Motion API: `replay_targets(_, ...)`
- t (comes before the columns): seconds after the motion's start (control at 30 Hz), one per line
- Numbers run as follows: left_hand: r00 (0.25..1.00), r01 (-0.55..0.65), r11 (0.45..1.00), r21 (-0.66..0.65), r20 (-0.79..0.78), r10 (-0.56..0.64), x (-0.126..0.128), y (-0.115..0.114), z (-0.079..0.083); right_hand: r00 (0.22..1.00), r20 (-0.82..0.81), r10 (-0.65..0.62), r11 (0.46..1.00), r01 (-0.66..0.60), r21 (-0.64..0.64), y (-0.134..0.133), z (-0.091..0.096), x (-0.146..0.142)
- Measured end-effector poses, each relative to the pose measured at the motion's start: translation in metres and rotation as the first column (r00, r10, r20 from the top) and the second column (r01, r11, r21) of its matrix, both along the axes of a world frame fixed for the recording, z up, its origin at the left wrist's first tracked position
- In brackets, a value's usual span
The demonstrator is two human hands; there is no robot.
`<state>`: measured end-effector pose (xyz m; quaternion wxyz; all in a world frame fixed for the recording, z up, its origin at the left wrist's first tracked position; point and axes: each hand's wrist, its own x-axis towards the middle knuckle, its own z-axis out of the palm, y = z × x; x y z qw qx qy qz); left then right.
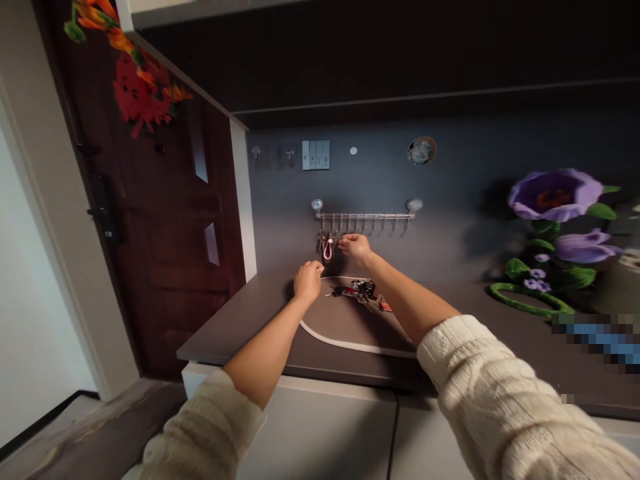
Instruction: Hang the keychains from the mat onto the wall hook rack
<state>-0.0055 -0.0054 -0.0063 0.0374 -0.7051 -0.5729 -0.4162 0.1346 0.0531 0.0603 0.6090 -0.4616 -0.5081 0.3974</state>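
Right hand (355, 248) up at the hook rail (373, 216), fingers drawn together just beside the hanging keys (327, 247) with their pink loop; whether anything is pinched there, I cannot tell. Left hand (309, 281) lower, just below and to the left of that bunch, fingers curled in, and again no telling what, if anything, they grip. The hanging bunch is at the rail's left end, and below it, on the white-edged mat (340, 327), there's a jumble of more keys (353, 291), dark and red pieces among them, an orange-red tag (385, 304) at their right. The mat lies on the dark counter (210, 333), pale cabinet (320, 413) underneath. Up the back panel now: a round opening (435, 148) with something pale and crumpled in it, too unclear to name. Far right, purple flowers (555, 193) over the counter; far left, a dark red door (190, 233).
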Motion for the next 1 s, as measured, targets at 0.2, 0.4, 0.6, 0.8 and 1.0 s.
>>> replay_targets(0.2, 0.994, 0.092, 0.996, -0.02, 0.057, -0.09, 0.001, 0.002, -0.002, 0.997, 0.053, 0.055, 0.997, -0.057, 0.043, -0.025, 0.0, 0.017)
replay_targets(0.4, 0.988, 0.155, 0.98, -0.125, 0.038, -0.152, 0.004, 0.003, 0.001, 0.989, 0.131, 0.076, 0.996, -0.081, 0.035, -0.052, -0.012, 0.033)
replay_targets(0.6, 0.981, 0.13, 0.962, -0.242, -0.106, -0.159, 0.015, -0.002, 0.01, 0.933, 0.358, 0.042, 0.994, -0.077, 0.083, -0.062, -0.045, 0.044)
replay_targets(0.8, 0.953, 0.14, 0.96, -0.244, -0.23, -0.198, 0.023, 0.001, -0.003, 0.62, 0.772, -0.141, 0.977, -0.038, 0.209, -0.063, -0.066, 0.053)
replay_targets(1.0, 0.922, 0.184, 0.958, -0.218, -0.3, -0.246, 0.02, 0.007, -0.013, 0.37, 0.914, -0.165, 0.972, -0.099, 0.215, -0.061, -0.069, 0.055)
